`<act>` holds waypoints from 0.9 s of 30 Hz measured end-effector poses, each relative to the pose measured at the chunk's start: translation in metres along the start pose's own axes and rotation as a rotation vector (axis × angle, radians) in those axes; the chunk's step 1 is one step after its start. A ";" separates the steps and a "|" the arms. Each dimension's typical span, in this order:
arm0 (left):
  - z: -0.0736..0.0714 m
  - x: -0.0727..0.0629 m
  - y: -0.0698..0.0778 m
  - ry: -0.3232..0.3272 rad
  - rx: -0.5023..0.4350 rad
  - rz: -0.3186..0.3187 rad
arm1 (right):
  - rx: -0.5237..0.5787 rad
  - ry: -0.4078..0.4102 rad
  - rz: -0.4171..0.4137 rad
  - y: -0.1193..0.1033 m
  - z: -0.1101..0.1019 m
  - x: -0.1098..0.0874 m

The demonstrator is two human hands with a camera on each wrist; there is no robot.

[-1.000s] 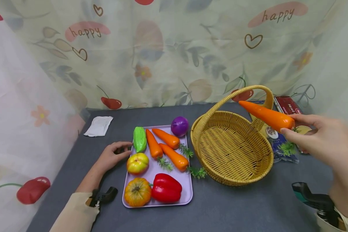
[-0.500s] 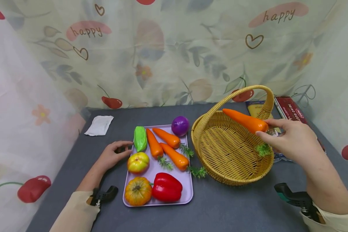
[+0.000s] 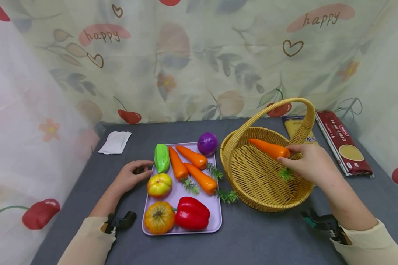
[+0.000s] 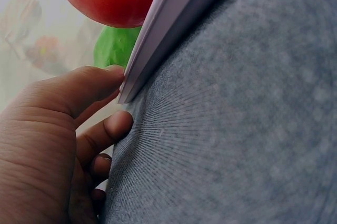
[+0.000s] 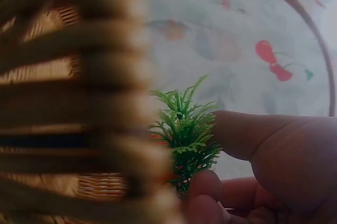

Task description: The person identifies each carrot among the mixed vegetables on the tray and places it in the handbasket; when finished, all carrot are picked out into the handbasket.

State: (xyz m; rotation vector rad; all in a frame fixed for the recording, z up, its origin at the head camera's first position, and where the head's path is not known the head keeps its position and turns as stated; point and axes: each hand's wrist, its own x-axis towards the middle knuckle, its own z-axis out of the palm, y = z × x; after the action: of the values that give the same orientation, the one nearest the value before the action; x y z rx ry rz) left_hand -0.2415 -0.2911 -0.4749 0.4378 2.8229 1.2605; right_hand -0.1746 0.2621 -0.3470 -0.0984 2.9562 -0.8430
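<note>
My right hand [image 3: 310, 162] pinches an orange toy carrot [image 3: 268, 148] by its thick end, inside the opening of a wicker basket [image 3: 230, 173]. The carrot's green leaves [image 5: 184, 134] hang beneath the fingers, and its body is mostly hidden in the right wrist view. My left hand [image 3: 131, 176] rests on the table at the left side of a lilac tray [image 3: 172, 227], thumb and fingertips right at the rim [image 4: 139, 58]. On that tray lie several more carrots [image 3: 193, 157], a green vegetable [image 3: 161, 158], a yellow-red fruit [image 3: 159, 185], a small pumpkin [image 3: 159, 218] and a red bell pepper [image 3: 193, 213].
A purple ball-shaped vegetable [image 3: 207, 143] sits at the tray's back right corner. The basket's tall handle [image 3: 268, 114] arches over its opening. Behind it lie a yellow packet [image 3: 295, 127] and a red spaghetti packet [image 3: 343, 143]. A white packet [image 3: 115, 142] lies back left.
My right hand has carried the carrot leftward and down, from beyond the basket's right side into its opening. The left hand has stayed at the tray's edge.
</note>
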 end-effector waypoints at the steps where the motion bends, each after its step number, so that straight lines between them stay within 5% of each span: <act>1: 0.000 0.000 0.000 -0.002 -0.004 0.003 | 0.002 -0.005 0.000 0.001 0.003 0.002; 27: 0.000 0.000 0.002 -0.007 -0.013 -0.005 | -0.125 -0.053 -0.036 0.013 0.039 0.022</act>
State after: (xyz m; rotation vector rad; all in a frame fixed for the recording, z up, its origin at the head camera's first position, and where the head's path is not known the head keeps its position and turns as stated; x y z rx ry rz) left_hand -0.2407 -0.2900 -0.4730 0.4332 2.8067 1.2725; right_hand -0.1937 0.2510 -0.3883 -0.1774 2.9635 -0.6487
